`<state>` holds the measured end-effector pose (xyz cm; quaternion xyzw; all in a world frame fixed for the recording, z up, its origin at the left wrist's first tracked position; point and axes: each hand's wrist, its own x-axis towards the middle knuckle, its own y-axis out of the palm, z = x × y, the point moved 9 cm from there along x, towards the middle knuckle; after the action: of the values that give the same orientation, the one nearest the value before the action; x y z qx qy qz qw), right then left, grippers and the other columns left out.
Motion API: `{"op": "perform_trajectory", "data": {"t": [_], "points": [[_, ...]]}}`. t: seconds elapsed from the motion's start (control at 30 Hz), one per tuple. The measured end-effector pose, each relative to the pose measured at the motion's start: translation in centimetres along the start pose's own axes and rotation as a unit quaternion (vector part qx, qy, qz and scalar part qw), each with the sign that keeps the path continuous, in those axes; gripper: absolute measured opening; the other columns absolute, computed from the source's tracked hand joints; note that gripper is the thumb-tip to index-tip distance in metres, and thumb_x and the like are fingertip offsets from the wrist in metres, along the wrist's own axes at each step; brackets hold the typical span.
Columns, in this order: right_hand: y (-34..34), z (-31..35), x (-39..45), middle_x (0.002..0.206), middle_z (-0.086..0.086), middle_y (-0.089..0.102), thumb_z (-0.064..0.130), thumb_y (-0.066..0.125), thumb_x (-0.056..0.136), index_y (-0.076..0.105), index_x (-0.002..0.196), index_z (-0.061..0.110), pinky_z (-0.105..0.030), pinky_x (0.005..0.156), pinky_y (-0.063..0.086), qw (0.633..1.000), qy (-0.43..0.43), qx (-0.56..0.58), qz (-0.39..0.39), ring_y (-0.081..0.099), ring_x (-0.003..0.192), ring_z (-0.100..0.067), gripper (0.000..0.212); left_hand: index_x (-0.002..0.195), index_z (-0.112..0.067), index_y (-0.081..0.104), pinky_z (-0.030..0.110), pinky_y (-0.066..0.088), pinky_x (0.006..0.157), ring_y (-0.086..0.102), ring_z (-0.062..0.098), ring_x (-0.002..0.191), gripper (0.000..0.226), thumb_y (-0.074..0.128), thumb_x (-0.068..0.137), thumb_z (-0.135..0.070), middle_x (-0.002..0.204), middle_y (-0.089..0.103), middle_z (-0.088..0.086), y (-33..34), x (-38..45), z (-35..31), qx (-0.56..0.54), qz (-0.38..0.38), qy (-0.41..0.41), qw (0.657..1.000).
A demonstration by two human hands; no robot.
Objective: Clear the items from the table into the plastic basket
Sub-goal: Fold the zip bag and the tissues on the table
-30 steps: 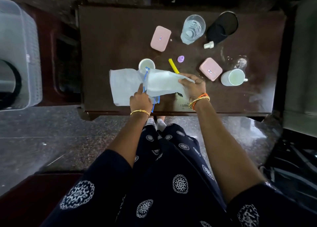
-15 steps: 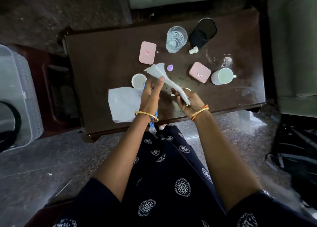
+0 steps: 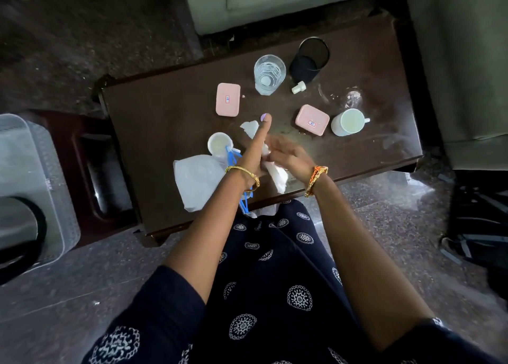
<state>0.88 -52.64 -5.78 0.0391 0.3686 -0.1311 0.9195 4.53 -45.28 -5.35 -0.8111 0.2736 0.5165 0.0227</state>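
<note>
Over the near middle of the dark wooden table [image 3: 170,116], both my hands hold a crumpled white tissue [image 3: 276,175]. My left hand [image 3: 254,149] presses flat against it with fingers straight. My right hand [image 3: 288,158] is blurred and curls around it. A second white sheet [image 3: 196,180] lies flat at the near left with blue clips [image 3: 232,156] at its edge. The clear plastic basket [image 3: 35,187] stands on the floor far left, apart from the table.
On the table are two pink boxes [image 3: 228,103] [image 3: 312,120], a water glass [image 3: 269,73], a black mesh cup [image 3: 310,59], a white mug [image 3: 348,122], a small white cup [image 3: 218,143], a purple cap [image 3: 263,117] and a white stopper [image 3: 298,86]. Green sofas border the far and right sides.
The tissue went from lying spread on the table to lifted and bunched between my palms. The yellow item is out of sight. The view has swung so the table sits further right.
</note>
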Motion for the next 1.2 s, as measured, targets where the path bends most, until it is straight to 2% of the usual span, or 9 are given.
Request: {"op": "perform_trajectory", "data": {"t": [0.1,0.23,0.3,0.4,0.57,0.7,0.83,0.93,1.2], "points": [[0.1,-1.2,0.3,0.122,-0.008,0.059,-0.003,0.051,0.091,0.045,0.133,0.007,-0.017,0.068,0.049,0.997,0.051,0.050,0.028,0.059,0.095,-0.004,0.043,0.135,-0.023,0.043,0.028,0.059,0.060,0.070,0.013,0.076,0.077,0.020,0.084,-0.076,0.104,0.066,0.009,1.7,-0.3,-0.3,-0.040,0.066,-0.034,0.996],[-2.5,-2.2,0.9,0.130,-0.014,0.059,0.002,0.056,0.091,0.053,0.123,0.006,-0.030,0.078,0.052,0.993,0.097,0.066,0.010,0.058,0.103,-0.018,0.033,0.136,-0.028,0.041,0.039,0.047,0.090,0.055,0.020,0.108,0.065,0.017,0.090,-0.067,0.127,0.054,0.006,2.3,0.1,-0.2,-0.095,0.077,-0.041,0.992],[-3.9,-2.2,1.1,0.122,-0.013,0.063,0.008,0.058,0.091,0.059,0.115,0.008,-0.029,0.075,0.055,0.993,0.095,0.065,0.002,0.061,0.101,-0.020,0.024,0.140,-0.031,0.038,0.042,0.033,0.108,0.046,0.021,0.127,0.066,0.012,0.090,-0.067,0.144,0.046,0.004,3.1,0.5,0.1,-0.064,0.098,-0.051,0.992],[-5.4,-1.7,1.1,0.097,0.001,0.065,0.019,0.059,0.090,0.065,0.099,0.021,-0.029,0.078,0.047,0.994,0.084,0.068,-0.006,0.056,0.098,-0.014,0.011,0.142,-0.034,0.032,0.045,0.023,0.114,0.038,0.021,0.134,0.069,0.005,0.089,-0.068,0.149,0.040,0.001,4.3,1.4,0.1,-0.024,0.102,-0.055,0.993],[-6.7,-1.3,1.0,0.094,-0.002,0.060,0.025,0.062,0.081,0.062,0.088,0.026,-0.039,0.084,0.041,0.987,0.088,0.138,0.006,0.054,0.090,-0.020,0.008,0.111,-0.024,0.061,0.040,0.045,0.092,0.053,0.020,0.106,0.047,0.023,0.099,-0.048,0.108,0.060,0.001,5.1,2.8,-1.3,0.077,-0.005,0.017,0.997],[-7.8,-0.6,1.1,0.093,-0.009,0.061,0.026,0.058,0.084,0.059,0.098,0.017,-0.040,0.082,0.049,0.975,0.074,0.206,0.020,0.060,0.084,-0.025,0.017,0.129,-0.019,0.053,0.036,0.048,0.081,0.051,0.022,0.088,0.035,0.036,0.100,-0.027,0.099,0.054,0.008,5.4,3.2,-3.0,0.187,-0.074,0.091,0.975],[-9.1,0.8,1.3,0.089,-0.009,0.065,0.015,0.044,0.095,0.053,0.110,0.007,-0.033,0.069,0.058,0.967,0.055,0.247,0.032,0.065,0.076,-0.021,0.019,0.131,-0.018,0.052,0.038,0.049,0.092,0.057,0.021,0.097,0.036,0.044,0.098,-0.026,0.112,0.063,0.011,6.5,3.4,-4.5,0.242,-0.099,0.134,0.956],[-10.2,1.3,1.6,0.074,-0.001,0.073,0.019,0.041,0.097,0.055,0.112,0.006,-0.027,0.060,0.058,0.958,0.066,0.275,0.039,0.070,0.068,-0.015,0.024,0.132,-0.011,0.052,0.017,0.044,0.081,0.056,0.018,0.103,0.040,0.050,0.095,-0.026,0.115,0.060,0.009,7.0,3.5,-5.4,0.245,-0.124,0.160,0.948],[-12.4,2.4,2.9,0.084,-0.003,0.072,0.024,0.046,0.096,0.062,0.105,0.013,-0.032,0.068,0.059,0.978,0.049,0.193,0.058,0.069,0.077,-0.019,0.021,0.131,-0.007,0.051,0.017,0.038,0.083,0.055,0.022,0.105,0.037,0.047,0.096,-0.018,0.109,0.046,0.005,8.4,3.8,-6.8,0.286,-0.158,0.185,0.927]]}}
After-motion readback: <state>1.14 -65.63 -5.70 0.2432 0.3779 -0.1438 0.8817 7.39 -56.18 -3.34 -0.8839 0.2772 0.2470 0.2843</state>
